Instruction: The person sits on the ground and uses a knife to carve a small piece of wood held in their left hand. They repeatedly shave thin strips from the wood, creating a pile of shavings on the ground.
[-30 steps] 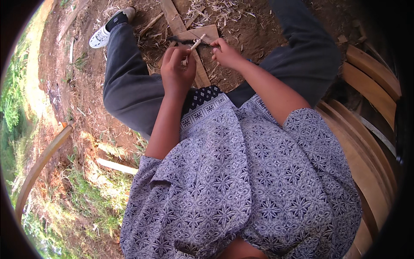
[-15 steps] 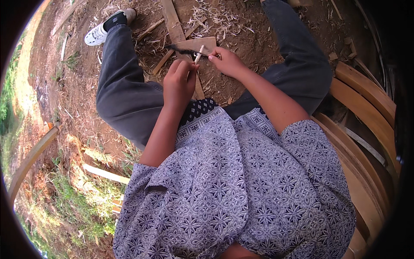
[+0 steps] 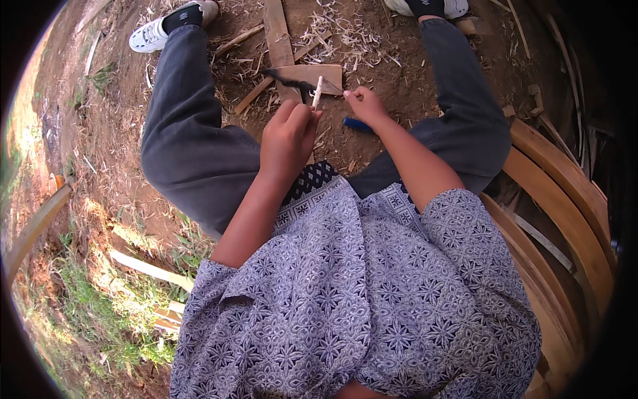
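Note:
My left hand (image 3: 289, 130) is closed around a short pale stick (image 3: 318, 90) that points up and away from me. My right hand (image 3: 362, 103) pinches the thin end of a dark knife (image 3: 286, 78), whose blade reaches left across the stick's tip. Both hands hover between my knees, above a flat wooden board (image 3: 312, 72) lying on the dirt. A small blue object (image 3: 356, 124) shows just under my right wrist; what it is I cannot tell.
Pale wood shavings (image 3: 345, 40) and loose slats (image 3: 278, 33) litter the brown soil ahead. My feet in white shoes (image 3: 149, 36) frame them. Curved wooden bench slats (image 3: 565, 179) run along my right. A bamboo pole (image 3: 33, 229) and grass lie at left.
Both hands have kept their grip, and the knife stays at the stick's tip. The view has shifted a little, bringing both legs and the board more into frame.

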The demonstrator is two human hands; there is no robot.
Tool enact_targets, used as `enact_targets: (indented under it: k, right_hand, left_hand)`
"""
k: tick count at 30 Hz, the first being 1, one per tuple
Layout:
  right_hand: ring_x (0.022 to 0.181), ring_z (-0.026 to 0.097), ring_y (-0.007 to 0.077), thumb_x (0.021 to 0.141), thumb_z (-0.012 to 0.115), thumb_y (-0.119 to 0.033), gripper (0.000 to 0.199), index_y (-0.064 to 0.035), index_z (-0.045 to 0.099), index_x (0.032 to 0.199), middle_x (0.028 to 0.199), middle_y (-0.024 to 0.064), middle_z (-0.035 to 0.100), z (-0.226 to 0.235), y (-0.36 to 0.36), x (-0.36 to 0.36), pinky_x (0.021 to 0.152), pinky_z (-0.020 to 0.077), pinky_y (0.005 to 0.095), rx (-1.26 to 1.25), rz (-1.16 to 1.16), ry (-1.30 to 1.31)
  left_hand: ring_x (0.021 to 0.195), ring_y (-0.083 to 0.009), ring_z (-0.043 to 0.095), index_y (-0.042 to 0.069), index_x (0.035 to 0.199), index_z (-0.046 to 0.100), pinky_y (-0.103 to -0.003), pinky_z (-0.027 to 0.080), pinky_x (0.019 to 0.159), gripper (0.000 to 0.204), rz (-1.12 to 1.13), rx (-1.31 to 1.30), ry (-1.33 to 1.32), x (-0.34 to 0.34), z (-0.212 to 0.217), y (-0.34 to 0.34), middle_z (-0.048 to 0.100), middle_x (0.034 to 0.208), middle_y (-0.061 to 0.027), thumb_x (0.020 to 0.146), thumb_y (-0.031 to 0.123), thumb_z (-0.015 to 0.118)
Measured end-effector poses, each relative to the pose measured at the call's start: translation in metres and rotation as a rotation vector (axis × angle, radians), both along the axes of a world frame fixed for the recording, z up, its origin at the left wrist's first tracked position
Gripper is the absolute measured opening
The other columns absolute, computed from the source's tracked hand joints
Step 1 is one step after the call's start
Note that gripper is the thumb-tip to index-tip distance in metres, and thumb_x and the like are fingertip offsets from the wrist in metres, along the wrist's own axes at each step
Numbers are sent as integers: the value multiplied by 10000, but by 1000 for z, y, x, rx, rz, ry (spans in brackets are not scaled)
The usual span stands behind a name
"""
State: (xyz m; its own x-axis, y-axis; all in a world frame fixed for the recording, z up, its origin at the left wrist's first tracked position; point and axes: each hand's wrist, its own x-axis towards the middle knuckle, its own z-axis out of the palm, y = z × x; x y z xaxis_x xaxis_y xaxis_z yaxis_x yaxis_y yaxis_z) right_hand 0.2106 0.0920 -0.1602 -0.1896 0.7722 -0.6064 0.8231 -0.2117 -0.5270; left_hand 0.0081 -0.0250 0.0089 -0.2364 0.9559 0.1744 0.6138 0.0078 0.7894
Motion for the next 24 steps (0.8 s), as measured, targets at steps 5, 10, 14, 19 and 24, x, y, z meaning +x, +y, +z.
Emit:
enact_targets:
  k: [5,10,14,19,24]
  right_hand:
    - [973,711,321,898,702,-532,428,-109,687,966,1008,153,738,67,6,-19,842,529,438,-66,115,107]
    - [933,702,303,893,706,-535,410,-135,704,986,971,126,735,94,13,-27,819,525,434,34,268,4]
    - [1008,704,336,893,693,-540,402,-155,705,1009,1035,125,742,100,19,-33,866,527,449,-19,296,-74]
    - [896,710,299,905,699,-535,401,-140,708,972,928,133,732,54,12,-18,803,529,432,18,142,-201]
    - [830,692,268,890,717,-565,472,-94,699,914,881,130,719,15,6,6,769,525,408,-3,10,-67]
  left_hand:
    - [739,-354,648,29,858,590,-444,516,631,177,-5,-24,4,0,4,-4,620,858,-121,893,93,751]
    - [746,-352,639,37,855,583,-451,514,637,172,-44,-21,29,2,1,-5,614,867,-115,906,102,734]
    - [752,-346,650,33,855,591,-440,518,637,166,-38,-40,28,2,2,-6,624,867,-116,898,91,740]
    - [737,-322,674,29,849,603,-423,527,621,161,-110,-9,73,8,2,-6,644,866,-107,890,70,754]
    - [760,-323,678,27,857,607,-421,531,631,164,-46,-62,47,9,4,-11,647,872,-110,886,74,761]
